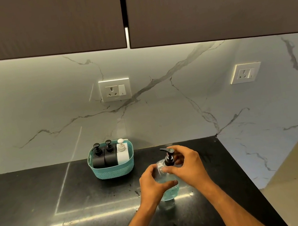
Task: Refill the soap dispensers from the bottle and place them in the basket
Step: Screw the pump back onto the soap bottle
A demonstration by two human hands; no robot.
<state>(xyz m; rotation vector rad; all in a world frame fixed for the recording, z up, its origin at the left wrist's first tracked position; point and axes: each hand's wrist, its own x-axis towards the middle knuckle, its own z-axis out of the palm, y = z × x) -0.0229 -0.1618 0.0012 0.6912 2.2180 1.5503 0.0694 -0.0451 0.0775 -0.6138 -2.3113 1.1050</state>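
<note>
My two bare forearms rise from the bottom edge over the black counter and meet at the clear bottle, which I take as the landmark. The bottle stands upright on the counter and holds pale blue liquid in its lower part. My left hand wraps the bottle's body from its left side, thumb across the front, fingers curled round the glass-clear wall. My right hand is at the bottle's neck, fingers curled about the collar of the black pump; the pump's spout points to the left. I cannot tell whether the pump is screwed tight or loose.

Behind the bottle and to its left, well apart from it, sits the teal basket near the marble wall. Three dispensers stand upright in it, side by side: two black dispensers on the left and a white dispenser on the right, the one closest to the bottle.

On the wall above the basket is a socket; a second socket is up and to the right of the bottle. Dark cabinets hang over all.
</note>
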